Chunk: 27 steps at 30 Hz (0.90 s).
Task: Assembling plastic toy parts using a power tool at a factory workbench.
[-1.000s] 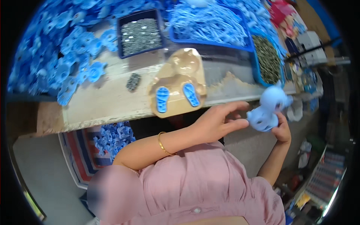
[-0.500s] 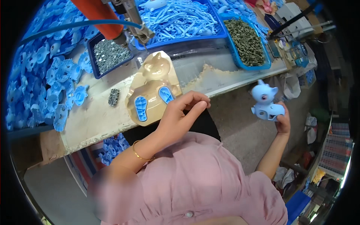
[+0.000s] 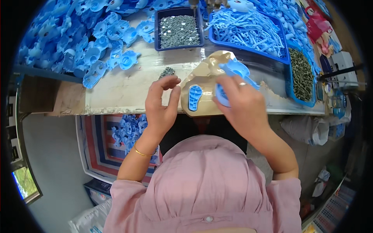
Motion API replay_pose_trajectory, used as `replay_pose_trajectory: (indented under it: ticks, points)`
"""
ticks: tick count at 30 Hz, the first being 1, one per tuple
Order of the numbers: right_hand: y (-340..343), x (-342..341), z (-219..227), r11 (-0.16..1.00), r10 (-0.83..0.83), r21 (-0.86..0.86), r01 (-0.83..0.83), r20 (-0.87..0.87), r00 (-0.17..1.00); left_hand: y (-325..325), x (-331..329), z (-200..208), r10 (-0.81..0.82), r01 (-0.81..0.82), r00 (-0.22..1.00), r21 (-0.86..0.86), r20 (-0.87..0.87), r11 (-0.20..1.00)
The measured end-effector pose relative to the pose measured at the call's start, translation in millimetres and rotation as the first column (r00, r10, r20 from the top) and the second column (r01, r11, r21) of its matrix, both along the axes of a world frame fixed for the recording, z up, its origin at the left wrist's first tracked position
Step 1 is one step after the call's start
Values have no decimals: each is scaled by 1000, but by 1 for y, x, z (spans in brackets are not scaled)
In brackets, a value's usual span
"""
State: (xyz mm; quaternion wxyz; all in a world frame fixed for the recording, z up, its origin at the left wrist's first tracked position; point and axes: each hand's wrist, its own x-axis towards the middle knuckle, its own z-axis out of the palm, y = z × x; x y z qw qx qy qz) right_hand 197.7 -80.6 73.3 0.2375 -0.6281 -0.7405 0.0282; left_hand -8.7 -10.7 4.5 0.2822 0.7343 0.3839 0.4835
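Observation:
On the front of the workbench lies a beige moulded fixture (image 3: 208,108) with shaped hollows. A blue foot-shaped plastic piece (image 3: 195,98) sits in its left hollow. My right hand (image 3: 244,105) is closed around a hollow blue plastic toy shell (image 3: 237,68) over the fixture's right part, its open inner side showing. The hand and shell cover the right hollow; whether the shell touches the fixture, I cannot tell. My left hand (image 3: 161,105) hovers empty by the fixture's left edge, thumb and fingers apart. Just beyond its fingertips is a small pile of metal pieces (image 3: 167,72).
Blue plastic shells (image 3: 50,39) are heaped at the far left. Behind the fixture stand a dark bin (image 3: 157,33) of small metal pieces and a blue tray (image 3: 248,52) of long blue parts. A basket (image 3: 303,101) of greenish-brown pieces is to the right. Machine parts (image 3: 210,4) hang above.
My right hand has brought the toy shell from the far right to over the fixture. My left hand has moved away from the fixture's right side to its left edge. The view has turned.

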Motion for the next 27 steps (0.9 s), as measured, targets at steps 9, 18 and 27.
replay_pose_trajectory:
  ticks: [9,18,27]
  points:
    - [20,-17,-12,924,149,-303,-235,-282,948,-1,-18,-18,-50,42,991,-68,-120,997]
    - [15,10,-44,922,296,-277,-271,51,954,6,-8,-20,-281,272,918,-73,-280,960]
    - [23,27,-42,911,355,-217,-352,-26,934,3,-2,-13,-280,249,889,-131,-361,960]
